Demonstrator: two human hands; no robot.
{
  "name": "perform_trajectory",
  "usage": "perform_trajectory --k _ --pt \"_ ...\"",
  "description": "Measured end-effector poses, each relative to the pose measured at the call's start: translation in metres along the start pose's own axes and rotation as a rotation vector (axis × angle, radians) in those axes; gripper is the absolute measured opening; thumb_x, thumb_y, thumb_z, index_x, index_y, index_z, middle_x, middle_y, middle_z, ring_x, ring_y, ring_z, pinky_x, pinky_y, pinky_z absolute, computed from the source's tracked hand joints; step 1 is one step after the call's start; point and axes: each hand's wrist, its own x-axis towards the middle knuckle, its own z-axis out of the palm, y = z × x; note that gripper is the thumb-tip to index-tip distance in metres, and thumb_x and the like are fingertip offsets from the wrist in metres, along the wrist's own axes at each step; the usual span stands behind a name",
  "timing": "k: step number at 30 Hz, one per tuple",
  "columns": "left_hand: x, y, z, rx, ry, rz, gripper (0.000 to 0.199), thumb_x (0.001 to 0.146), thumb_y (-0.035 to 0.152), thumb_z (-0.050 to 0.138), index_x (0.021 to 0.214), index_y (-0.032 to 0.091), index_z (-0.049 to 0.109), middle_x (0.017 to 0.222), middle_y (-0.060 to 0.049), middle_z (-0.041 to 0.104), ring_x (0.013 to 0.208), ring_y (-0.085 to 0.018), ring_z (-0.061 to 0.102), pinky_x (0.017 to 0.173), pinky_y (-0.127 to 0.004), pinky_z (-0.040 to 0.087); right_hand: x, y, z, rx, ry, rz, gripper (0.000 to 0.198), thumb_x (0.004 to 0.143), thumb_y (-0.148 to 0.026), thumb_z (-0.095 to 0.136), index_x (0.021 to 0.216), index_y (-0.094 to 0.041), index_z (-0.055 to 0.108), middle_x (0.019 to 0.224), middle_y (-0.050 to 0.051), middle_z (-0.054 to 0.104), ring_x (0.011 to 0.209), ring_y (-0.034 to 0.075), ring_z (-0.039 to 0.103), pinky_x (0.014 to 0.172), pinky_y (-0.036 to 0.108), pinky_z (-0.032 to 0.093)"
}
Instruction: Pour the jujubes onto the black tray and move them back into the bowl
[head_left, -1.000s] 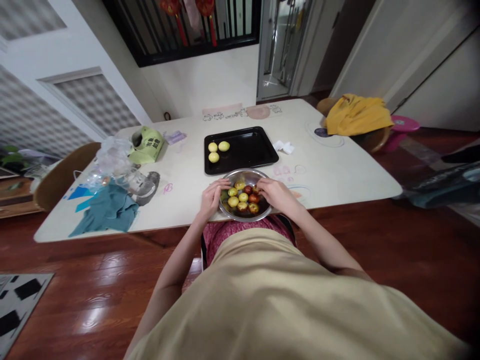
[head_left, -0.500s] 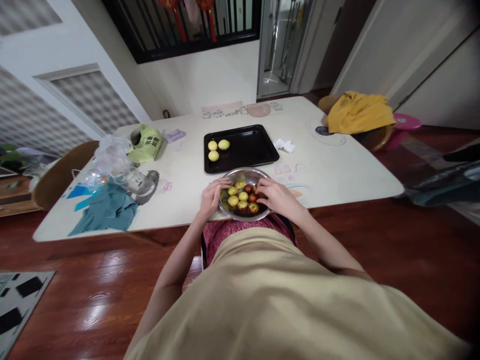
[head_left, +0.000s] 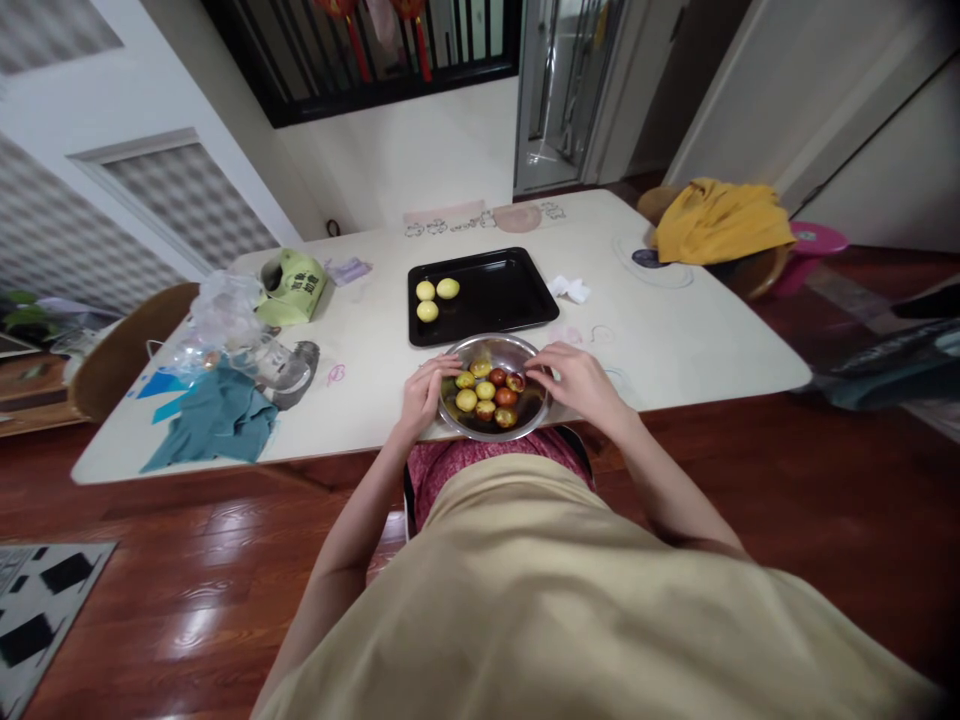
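Note:
A shiny metal bowl point(head_left: 448, 412) stands at the near edge of the table, holding several small round fruits, some yellow-green point(head_left: 466, 400) and some reddish-brown point(head_left: 506, 398). At its left rim is my left hand point(head_left: 424, 392), fingers laid over the edge and gripping it. My right hand point(head_left: 581, 382) hovers over the right rim, thumb and fingers apart, with nothing visible in them; a reddish fruit point(head_left: 515, 382) lies close to the fingertips. Just beyond the bowl lies a black baking tray point(head_left: 495, 295), with three yellow fruits point(head_left: 427, 311) at its left end.
Crumpled white tissue point(head_left: 570, 290) lies right of the tray. On the table's left are a green bag point(head_left: 294, 288), clear plastic bags point(head_left: 229, 310), a grey-and-clear item point(head_left: 289, 370) and a teal cloth point(head_left: 217, 420). A yellow cloth point(head_left: 716, 225) drapes a chair at the right.
My right hand has drawn back to the right and up, out of the bowl toward its rim, uncovering a reddish fruit. My left hand stays at the rim.

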Motion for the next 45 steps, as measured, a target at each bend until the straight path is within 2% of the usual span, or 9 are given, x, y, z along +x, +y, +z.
perform_trajectory --k 5,9,14,18,22,26,35,41,45 --pt "0.001 0.001 -0.002 -0.001 -0.005 -0.026 0.047 0.117 0.037 0.035 0.111 0.023 0.079 0.119 -0.009 0.082 0.127 -0.025 0.074 0.119 -0.053 0.054 0.006 0.029 0.008 -0.040 0.259 0.020 0.025 0.105 -0.030 0.058 0.094 -0.021 0.078 0.094 0.011 0.078 0.094 0.030 0.071 0.087 0.045 0.057" --pt "0.016 -0.008 -0.011 0.082 0.059 -0.095 0.038 0.115 0.038 0.043 0.118 0.022 0.077 0.127 -0.010 0.079 0.128 -0.026 0.073 0.116 -0.050 0.056 0.004 0.053 0.028 -0.072 0.349 0.063 0.027 0.107 -0.032 0.053 0.095 -0.022 0.076 0.095 0.011 0.077 0.096 0.030 0.070 0.086 0.044 0.057" --pt "0.055 -0.051 -0.025 0.313 0.047 -0.107 0.030 0.110 0.036 0.052 0.131 0.021 0.068 0.135 -0.014 0.073 0.131 -0.028 0.068 0.118 -0.050 0.054 -0.001 0.064 0.049 -0.027 0.307 0.068 0.028 0.107 -0.031 0.051 0.097 -0.022 0.075 0.098 0.012 0.076 0.097 0.029 0.069 0.086 0.043 0.056" --pt "0.079 -0.099 -0.021 0.428 0.038 -0.175 0.033 0.103 0.031 0.059 0.135 0.021 0.064 0.142 -0.017 0.067 0.137 -0.032 0.062 0.121 -0.052 0.050 0.001 0.065 0.055 0.022 0.271 0.064 0.024 0.104 -0.028 0.053 0.097 -0.022 0.076 0.099 0.011 0.076 0.097 0.028 0.068 0.086 0.043 0.057" --pt "0.087 -0.134 -0.011 0.387 0.082 -0.267 0.044 0.091 0.027 0.073 0.134 0.020 0.064 0.136 -0.018 0.067 0.132 -0.035 0.063 0.120 -0.059 0.048 0.003 0.063 0.052 0.035 0.227 0.082 0.023 0.102 -0.025 0.055 0.098 -0.022 0.077 0.099 0.011 0.076 0.098 0.028 0.068 0.086 0.042 0.056" --pt "0.084 -0.145 -0.010 0.365 0.097 -0.299 0.042 0.084 0.022 0.078 0.124 0.021 0.067 0.126 -0.016 0.067 0.124 -0.036 0.065 0.118 -0.063 0.047 0.003 0.061 0.048 0.010 0.169 0.098 0.023 0.100 -0.021 0.055 0.097 -0.021 0.077 0.099 0.012 0.075 0.099 0.028 0.066 0.084 0.040 0.055" --pt "0.083 -0.120 -0.012 0.369 0.131 -0.267 0.036 0.080 0.018 0.078 0.114 0.022 0.065 0.115 -0.011 0.069 0.108 -0.030 0.069 0.106 -0.051 0.057 0.002 0.060 0.047 -0.007 0.161 0.085 0.021 0.096 -0.016 0.054 0.091 -0.022 0.074 0.094 0.011 0.073 0.097 0.028 0.065 0.082 0.038 0.054" --pt "0.077 -0.070 -0.026 0.153 0.128 -0.178 0.041 0.087 0.032 0.079 0.123 0.019 0.063 0.125 -0.012 0.073 0.109 -0.024 0.073 0.103 -0.041 0.061 0.002 0.060 0.046 -0.005 0.162 0.062 0.020 0.096 -0.016 0.055 0.090 -0.021 0.072 0.092 0.010 0.072 0.093 0.027 0.065 0.079 0.037 0.053" --pt "0.067 -0.017 -0.033 0.068 -0.120 -0.088 0.042 0.090 0.039 0.081 0.125 0.020 0.067 0.124 -0.011 0.074 0.114 -0.025 0.074 0.103 -0.040 0.062 0.002 0.060 0.046 -0.006 0.160 0.060 0.020 0.098 -0.018 0.054 0.089 -0.022 0.072 0.092 0.010 0.072 0.093 0.027 0.065 0.078 0.037 0.053"
